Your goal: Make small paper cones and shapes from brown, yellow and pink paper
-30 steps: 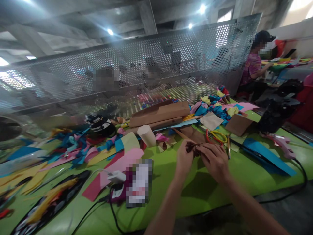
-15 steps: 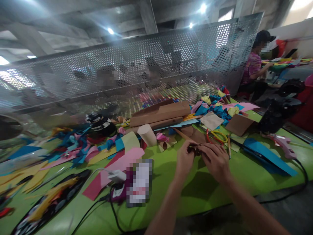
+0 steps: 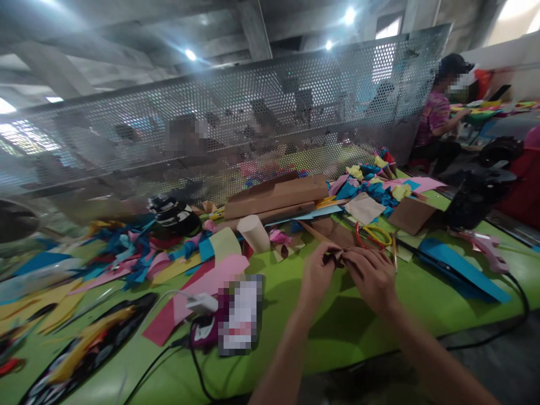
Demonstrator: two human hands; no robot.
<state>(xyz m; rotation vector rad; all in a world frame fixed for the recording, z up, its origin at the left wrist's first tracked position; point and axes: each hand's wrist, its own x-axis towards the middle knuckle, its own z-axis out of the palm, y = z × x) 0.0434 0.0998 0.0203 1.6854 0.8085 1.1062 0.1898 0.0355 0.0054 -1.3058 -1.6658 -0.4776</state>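
My left hand (image 3: 317, 272) and my right hand (image 3: 371, 278) meet above the green table (image 3: 337, 332), fingertips pinched together on a small dark brown paper piece (image 3: 336, 257). Most of that piece is hidden by my fingers. Just behind my hands lie red-and-yellow scissors (image 3: 371, 234) and brown paper scraps (image 3: 333, 229). A rolled cream paper cone (image 3: 253, 233) stands to the left of my hands.
Coloured paper scraps (image 3: 126, 256) cover the table's left and back. Brown cardboard sheets (image 3: 276, 197) lie against a perforated metal screen (image 3: 236, 124). A phone (image 3: 239, 315) with cables sits front left; a pink glue gun (image 3: 485, 247) and blue sheet (image 3: 459, 269) lie right. Another person (image 3: 439, 115) works at far right.
My hands have shifted slightly while working the small brown piece between the fingertips; it now sits lower between them. Nothing else on the table has moved.
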